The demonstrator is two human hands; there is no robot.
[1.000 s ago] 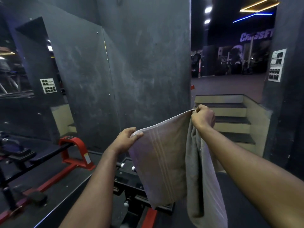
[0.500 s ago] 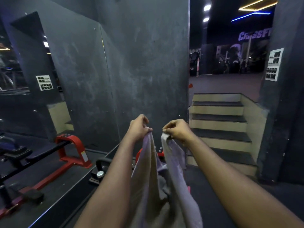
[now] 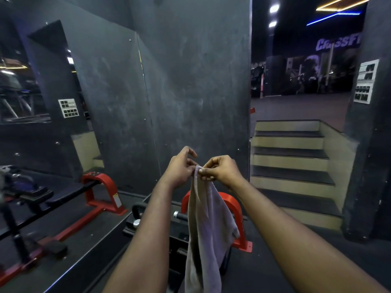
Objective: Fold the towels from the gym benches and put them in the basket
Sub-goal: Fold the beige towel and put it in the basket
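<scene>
Hands are held together: the left hand point(image 3: 179, 169) is set against the top of the towel point(image 3: 208, 220), forefinger lifted, and whether the cloth is pinched by it cannot be told, while the gathered corners are pinched by the right hand point(image 3: 224, 169). The towel is hung doubled between the forearms, above the red-framed bench point(image 3: 233, 205); no basket is seen. Should the corners be passed across on a loose pinch, the fold could be dropped open

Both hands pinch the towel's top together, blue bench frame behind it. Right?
No: head view shows the bench frame is red, not blue. The left hand and right hand do pinch the towel at its top.
</scene>
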